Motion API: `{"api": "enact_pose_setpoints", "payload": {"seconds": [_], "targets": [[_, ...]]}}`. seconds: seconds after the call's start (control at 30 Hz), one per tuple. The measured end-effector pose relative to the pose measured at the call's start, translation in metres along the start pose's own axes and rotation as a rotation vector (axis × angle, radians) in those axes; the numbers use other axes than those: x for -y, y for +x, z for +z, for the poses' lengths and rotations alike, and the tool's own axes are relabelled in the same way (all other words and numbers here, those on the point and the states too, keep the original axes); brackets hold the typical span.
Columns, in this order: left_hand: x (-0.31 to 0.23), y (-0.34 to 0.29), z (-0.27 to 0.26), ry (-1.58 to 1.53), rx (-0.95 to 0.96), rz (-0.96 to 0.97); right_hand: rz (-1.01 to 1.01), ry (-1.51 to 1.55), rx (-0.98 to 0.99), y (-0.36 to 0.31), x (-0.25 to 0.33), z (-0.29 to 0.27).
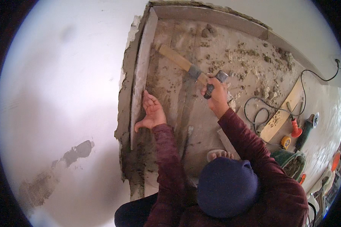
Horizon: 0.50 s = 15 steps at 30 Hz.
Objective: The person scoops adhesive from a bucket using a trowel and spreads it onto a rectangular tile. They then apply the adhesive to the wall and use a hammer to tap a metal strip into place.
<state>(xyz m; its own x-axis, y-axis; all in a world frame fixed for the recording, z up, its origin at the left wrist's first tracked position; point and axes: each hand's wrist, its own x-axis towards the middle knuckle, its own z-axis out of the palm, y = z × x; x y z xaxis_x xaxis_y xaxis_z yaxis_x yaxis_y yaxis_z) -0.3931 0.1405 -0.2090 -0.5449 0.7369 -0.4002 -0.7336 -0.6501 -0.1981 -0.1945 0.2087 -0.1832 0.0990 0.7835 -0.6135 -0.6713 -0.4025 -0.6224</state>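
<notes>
A long pale skirting tile [142,64] stands on edge along the base of the left wall, with rough grey mortar [125,98] behind it. My left hand [152,112] lies against the tile's inner face, fingers together and thumb spread away, holding nothing. In my right hand [217,95] is a mallet [178,59], gripped around its dark head. Its wooden handle, with a grey band partway along, points up and left, the far end close to the tile. Whether that end touches the tile I cannot tell.
Crumbled mortar [250,56] litters the floor. To the right lie a wooden board [282,115], a black cable [272,101], a red-handled chisel [295,128], a yellow tape measure [285,142] and an angle grinder [308,130]. A green bucket [291,160] stands beside my right arm.
</notes>
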Motion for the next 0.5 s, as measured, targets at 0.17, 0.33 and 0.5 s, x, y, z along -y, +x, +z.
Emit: {"api": "enact_pose_setpoints", "payload": {"seconds": [0.17, 0.33, 0.5], "targets": [[0.0015, 0.0017, -0.0011, 0.020, -0.021, 0.028, 0.038, -0.026, 0.087, 0.0055, 0.0035, 0.0033], [-0.0011, 0.0027, -0.0006, 0.036, -0.020, 0.016, 0.024, -0.030, 0.081, 0.0023, 0.0014, 0.0082], [-0.0020, 0.0029, -0.0016, 0.002, -0.019, 0.001, 0.009, -0.057, 0.080, 0.0035, 0.0004, 0.0046]]}}
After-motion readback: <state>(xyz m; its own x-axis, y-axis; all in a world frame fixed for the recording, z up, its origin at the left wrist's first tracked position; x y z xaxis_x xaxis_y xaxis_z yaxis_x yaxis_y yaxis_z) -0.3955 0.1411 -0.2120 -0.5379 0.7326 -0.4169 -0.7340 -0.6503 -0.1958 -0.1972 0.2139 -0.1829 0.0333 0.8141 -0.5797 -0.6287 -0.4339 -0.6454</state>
